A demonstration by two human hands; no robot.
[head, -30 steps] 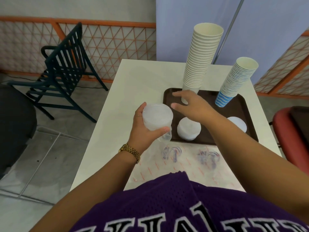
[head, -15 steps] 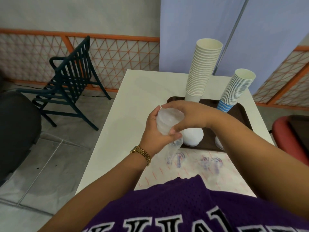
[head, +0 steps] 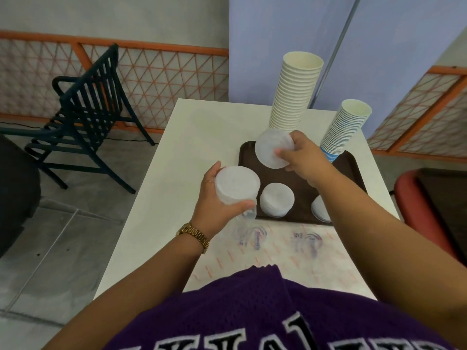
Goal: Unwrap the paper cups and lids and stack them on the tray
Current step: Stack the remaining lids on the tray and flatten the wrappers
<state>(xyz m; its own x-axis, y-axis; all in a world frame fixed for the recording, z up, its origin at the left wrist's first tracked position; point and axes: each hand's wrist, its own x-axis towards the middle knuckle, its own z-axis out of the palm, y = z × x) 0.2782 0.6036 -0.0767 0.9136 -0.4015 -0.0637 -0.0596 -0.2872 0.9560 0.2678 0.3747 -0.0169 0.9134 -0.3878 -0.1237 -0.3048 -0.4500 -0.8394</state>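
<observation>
1. In the head view, my left hand [head: 214,198] is gripping a sleeve of translucent white plastic lids [head: 236,189], with the clear plastic wrapper [head: 246,218] hanging loose under it, above the near left edge of the dark brown rectangular tray [head: 351,173].
2. My right hand [head: 300,160] is pinching a small batch of translucent white lids [head: 274,149] between thumb and fingers, and is holding it over the far left part of the tray, in front of the tall stack of cream paper cups [head: 294,92].
3. The stack of blue-striped paper cups [head: 343,130] is standing at the far right of the tray. A low pile of white lids [head: 276,199] is lying on the near part, and a second pile of lids [head: 321,208] is partly hidden by my right forearm.
4. A printed wrapping sheet [head: 290,248] is lying on the white table [head: 156,198] between the tray and me.
5. I judge that I am unloading lids in batches. Next, the batch should go down flat on a pile, centred so that it is not sliding.
</observation>
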